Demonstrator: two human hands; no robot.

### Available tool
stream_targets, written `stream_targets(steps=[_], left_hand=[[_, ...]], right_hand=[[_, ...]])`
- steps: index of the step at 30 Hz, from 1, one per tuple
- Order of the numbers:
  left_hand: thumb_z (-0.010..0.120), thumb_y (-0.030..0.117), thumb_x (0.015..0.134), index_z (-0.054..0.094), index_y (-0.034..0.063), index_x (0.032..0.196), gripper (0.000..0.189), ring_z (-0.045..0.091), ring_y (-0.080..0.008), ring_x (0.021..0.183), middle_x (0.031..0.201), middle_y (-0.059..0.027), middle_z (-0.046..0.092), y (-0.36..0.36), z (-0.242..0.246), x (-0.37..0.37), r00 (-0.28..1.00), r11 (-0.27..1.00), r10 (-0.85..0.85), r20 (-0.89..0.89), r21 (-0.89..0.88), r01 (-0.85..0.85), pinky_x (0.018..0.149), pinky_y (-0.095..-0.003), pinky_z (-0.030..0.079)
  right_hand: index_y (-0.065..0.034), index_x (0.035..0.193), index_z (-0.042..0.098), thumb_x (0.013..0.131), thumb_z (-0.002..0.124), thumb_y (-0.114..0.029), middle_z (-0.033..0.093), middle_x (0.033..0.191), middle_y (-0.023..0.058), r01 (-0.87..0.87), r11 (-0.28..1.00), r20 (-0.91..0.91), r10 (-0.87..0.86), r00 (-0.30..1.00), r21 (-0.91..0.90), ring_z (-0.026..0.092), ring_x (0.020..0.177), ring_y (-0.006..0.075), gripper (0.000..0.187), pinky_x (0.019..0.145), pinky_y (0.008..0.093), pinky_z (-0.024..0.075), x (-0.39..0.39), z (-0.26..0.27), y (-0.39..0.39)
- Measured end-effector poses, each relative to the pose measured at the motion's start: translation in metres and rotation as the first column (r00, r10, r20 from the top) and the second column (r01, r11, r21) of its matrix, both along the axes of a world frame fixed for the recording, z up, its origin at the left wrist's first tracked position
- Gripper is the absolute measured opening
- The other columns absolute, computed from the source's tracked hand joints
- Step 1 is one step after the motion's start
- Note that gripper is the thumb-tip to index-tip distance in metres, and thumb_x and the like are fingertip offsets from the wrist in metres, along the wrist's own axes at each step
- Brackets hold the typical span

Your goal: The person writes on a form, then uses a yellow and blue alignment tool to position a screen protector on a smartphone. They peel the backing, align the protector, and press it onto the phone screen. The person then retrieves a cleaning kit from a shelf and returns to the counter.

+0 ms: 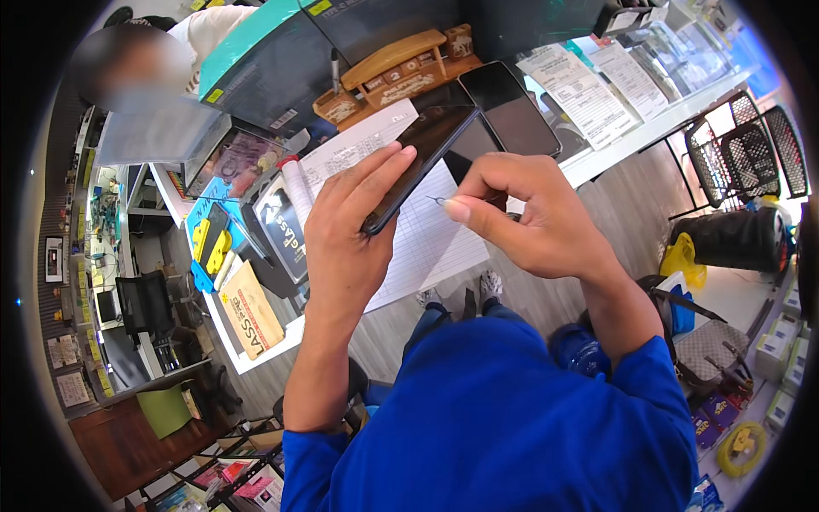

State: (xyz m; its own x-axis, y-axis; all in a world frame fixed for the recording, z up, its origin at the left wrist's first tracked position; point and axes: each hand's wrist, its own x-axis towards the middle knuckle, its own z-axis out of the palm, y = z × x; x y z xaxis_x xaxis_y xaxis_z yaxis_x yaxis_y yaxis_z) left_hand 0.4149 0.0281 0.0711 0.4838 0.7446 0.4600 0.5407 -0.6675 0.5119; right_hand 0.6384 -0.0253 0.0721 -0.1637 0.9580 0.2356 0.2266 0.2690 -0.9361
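My left hand (349, 224) is wrapped around a dark smartphone (425, 144), held tilted above the counter with its screen facing up and away. Between thumb and forefinger of my right hand (534, 214) is a thin wire SIM ejector pin (436, 199). Its tip points toward the phone's edge, with a gap between them. Below both hands lies an open ruled notebook (441, 240) with handwriting on its upper page. Two more items lie beyond: a black smartphone (515, 112) and, partly hidden behind the held phone, a dark flat device (475, 142).
A wooden desk calendar (393, 73) stands at the back before dark boxes (262, 80). Across the counter is a person (214, 29). Printed slips (579, 96) lie to the right. At left are a glass-protector package (281, 224), a brown envelope (251, 310) and yellow tools (211, 242).
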Motion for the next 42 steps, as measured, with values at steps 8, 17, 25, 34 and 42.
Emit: stream_targets(steps=[8,17,25,34,42], left_hand=[[0.074,-0.006,0.08,0.073,0.0167,0.132,0.056,0.069,-0.0305,0.112,0.129,-0.0061,0.073,-0.008,0.001,0.025,0.999,0.999,0.021,-0.044,0.03,-0.02,0.097,-0.0397,0.054],[0.076,-0.005,0.08,0.074,0.0175,0.131,0.056,0.07,-0.0293,0.111,0.129,-0.0056,0.073,-0.014,0.002,0.03,0.997,0.997,0.055,-0.062,0.058,-0.051,0.095,-0.0391,0.055],[0.077,-0.004,0.079,0.074,0.0191,0.131,0.057,0.069,-0.0292,0.109,0.129,-0.0044,0.073,-0.016,0.002,0.031,0.995,0.996,0.071,-0.066,0.055,-0.068,0.095,-0.0388,0.056],[0.078,-0.003,0.078,0.074,0.0189,0.131,0.058,0.069,-0.0298,0.11,0.13,-0.0047,0.073,-0.013,0.002,0.028,0.995,0.995,0.065,-0.074,0.077,-0.059,0.095,-0.0394,0.056],[0.076,-0.006,0.072,0.071,0.0159,0.133,0.066,0.065,-0.0308,0.111,0.132,-0.0046,0.07,-0.015,0.012,0.024,0.965,0.984,0.072,-0.253,0.176,-0.027,0.097,-0.042,0.055]], right_hand=[[0.0019,0.082,0.066,0.093,0.072,-0.015,0.065,0.07,0.0128,-0.01,1.0,-0.086,0.01,0.996,0.008,0.056,0.06,0.0207,0.021,0.057,0.0354,0.0435,0.011,-0.004,0.003],[0.0029,0.082,0.066,0.093,0.072,-0.015,0.065,0.068,0.0131,-0.054,0.998,-0.097,0.051,0.994,-0.021,0.056,0.058,0.0204,0.021,0.057,0.035,0.044,0.018,-0.001,0.005],[0.0031,0.083,0.067,0.093,0.071,-0.016,0.065,0.069,0.0131,-0.082,0.996,-0.053,0.079,0.995,-0.046,0.056,0.059,0.019,0.022,0.058,0.0348,0.0439,0.021,0.004,0.008],[0.0032,0.083,0.067,0.093,0.071,-0.016,0.065,0.069,0.0134,-0.099,0.992,-0.037,0.096,0.995,-0.085,0.056,0.059,0.0197,0.022,0.057,0.0351,0.0435,0.022,0.007,0.009],[0.0009,0.08,0.064,0.092,0.07,-0.014,0.062,0.07,0.0142,-0.059,0.998,0.111,0.056,0.992,0.021,0.058,0.062,0.0275,0.02,0.059,0.0386,0.044,0.016,0.012,0.009]])
